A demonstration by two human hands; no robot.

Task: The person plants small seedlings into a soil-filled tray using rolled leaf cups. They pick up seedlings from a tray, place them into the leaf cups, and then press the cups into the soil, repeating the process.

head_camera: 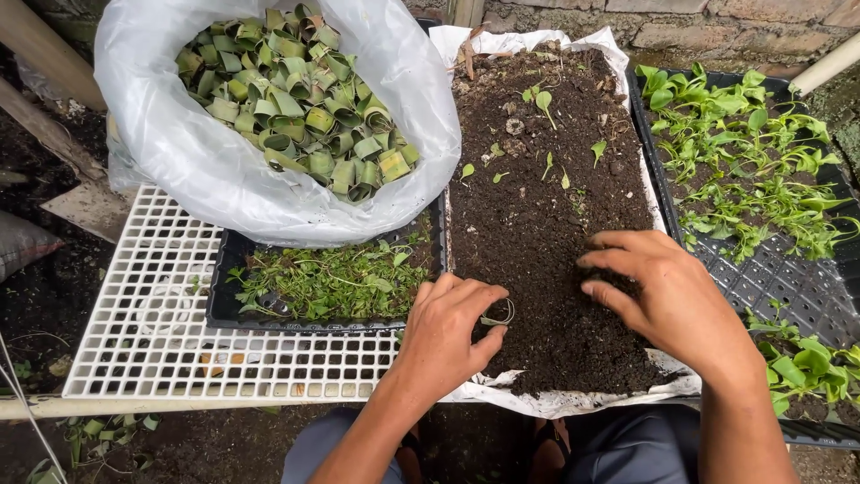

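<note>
Both fingertips [598,289] partly hidden in soil [546,224].

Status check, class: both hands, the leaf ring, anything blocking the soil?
Left hand pinching leaf ring at soil edge. Right hand fingers down in soil, holding nothing visible. Small seedlings only at far end.

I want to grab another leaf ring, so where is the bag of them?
In the head view, the white plastic bag of leaf rings sits upper left on the white grid table, left of the soil tray.

Open dark soil [546,224] lies far of both hands, passable but for scattered seedlings [544,100]. Left, the white bag [206,161] of leaf rings overhangs; right, a black tray's rim [658,179] borders.
</note>
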